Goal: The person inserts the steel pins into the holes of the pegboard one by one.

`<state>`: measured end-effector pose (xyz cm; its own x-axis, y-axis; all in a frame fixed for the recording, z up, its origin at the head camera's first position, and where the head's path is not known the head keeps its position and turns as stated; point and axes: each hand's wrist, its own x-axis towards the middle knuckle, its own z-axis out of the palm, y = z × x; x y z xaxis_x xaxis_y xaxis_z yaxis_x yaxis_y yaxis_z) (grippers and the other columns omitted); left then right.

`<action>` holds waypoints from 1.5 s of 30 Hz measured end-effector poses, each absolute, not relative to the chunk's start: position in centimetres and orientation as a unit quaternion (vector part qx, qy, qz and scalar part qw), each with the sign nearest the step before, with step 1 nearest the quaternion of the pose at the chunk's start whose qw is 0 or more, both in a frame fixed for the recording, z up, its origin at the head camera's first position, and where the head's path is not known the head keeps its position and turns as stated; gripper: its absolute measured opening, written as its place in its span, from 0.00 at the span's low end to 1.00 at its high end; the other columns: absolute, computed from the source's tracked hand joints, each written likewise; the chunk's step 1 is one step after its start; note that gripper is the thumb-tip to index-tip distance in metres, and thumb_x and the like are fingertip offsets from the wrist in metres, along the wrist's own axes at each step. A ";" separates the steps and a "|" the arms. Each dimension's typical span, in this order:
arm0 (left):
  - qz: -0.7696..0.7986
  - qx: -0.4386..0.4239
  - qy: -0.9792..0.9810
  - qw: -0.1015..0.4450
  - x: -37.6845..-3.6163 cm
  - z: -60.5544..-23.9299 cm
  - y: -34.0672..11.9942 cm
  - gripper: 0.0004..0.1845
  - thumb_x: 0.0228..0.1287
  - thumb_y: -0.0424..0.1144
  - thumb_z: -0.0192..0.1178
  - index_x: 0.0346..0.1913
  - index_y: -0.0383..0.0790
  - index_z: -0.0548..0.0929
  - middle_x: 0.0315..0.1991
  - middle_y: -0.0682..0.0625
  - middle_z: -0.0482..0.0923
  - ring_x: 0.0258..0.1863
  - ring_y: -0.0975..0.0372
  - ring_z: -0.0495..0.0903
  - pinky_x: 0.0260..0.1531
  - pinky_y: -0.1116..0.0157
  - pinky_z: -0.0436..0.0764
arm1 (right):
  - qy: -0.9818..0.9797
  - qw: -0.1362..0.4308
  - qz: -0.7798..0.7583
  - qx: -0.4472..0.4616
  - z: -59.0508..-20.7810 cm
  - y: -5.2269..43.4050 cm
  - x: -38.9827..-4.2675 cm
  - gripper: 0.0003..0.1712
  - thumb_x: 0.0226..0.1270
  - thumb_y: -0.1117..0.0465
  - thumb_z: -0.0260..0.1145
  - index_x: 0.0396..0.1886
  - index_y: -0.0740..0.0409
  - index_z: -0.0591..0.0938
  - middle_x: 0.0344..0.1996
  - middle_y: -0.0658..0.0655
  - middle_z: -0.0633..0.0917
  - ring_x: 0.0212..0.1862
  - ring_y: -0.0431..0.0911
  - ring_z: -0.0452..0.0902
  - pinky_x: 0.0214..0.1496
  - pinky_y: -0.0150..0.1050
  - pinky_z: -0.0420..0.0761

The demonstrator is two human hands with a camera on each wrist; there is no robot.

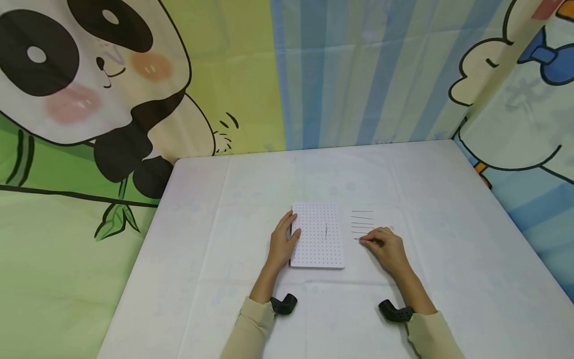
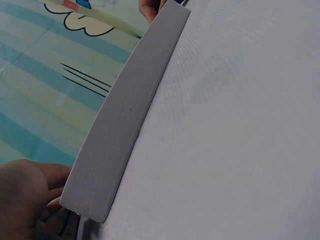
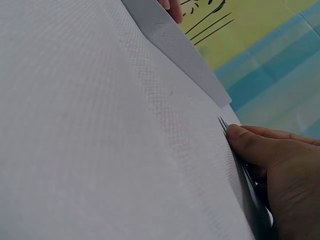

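Note:
A white pegboard [image 1: 312,249] dotted with small holes lies on the table. My left hand [image 1: 281,244] holds its left edge, thumb and fingertips at the rim. Three thin dark sticks [image 2: 89,86] stand upright from the board, bunched close together in the head view. To the board's right, several similar sticks [image 1: 361,223] lie in a row, roughly parallel. At the near end of that row my right hand [image 1: 387,249] pinches one thin dark stick [image 1: 356,239] between thumb and fingers. Most of that stick is hidden by the fingertips.
A white cloth covers the table [image 1: 242,199]. Behind it hangs a printed curtain [image 1: 242,50] with a panda and blue stripes. Each wrist wears a black camera mount [image 1: 284,304].

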<state>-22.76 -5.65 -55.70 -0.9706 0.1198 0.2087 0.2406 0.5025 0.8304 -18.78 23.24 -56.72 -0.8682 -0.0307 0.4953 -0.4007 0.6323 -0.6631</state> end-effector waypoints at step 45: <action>-0.486 -0.113 -0.864 0.067 -22.8 -55.8 -5.8 0.24 0.62 0.32 0.58 0.62 0.35 0.70 0.67 0.46 0.62 0.66 0.55 0.59 0.65 0.59 0.58 | -0.888 0.224 0.370 0.156 -55.1 22.0 -19.6 0.06 0.59 0.69 0.65 0.36 0.61 0.78 0.31 0.50 0.78 0.33 0.39 0.71 0.34 0.26 0.71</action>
<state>-22.79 -5.75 -55.85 -0.9652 0.1306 0.2265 0.2614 0.5023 0.8243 -19.58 22.03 -55.12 -0.8513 -0.1117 0.5127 -0.4429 0.6770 -0.5878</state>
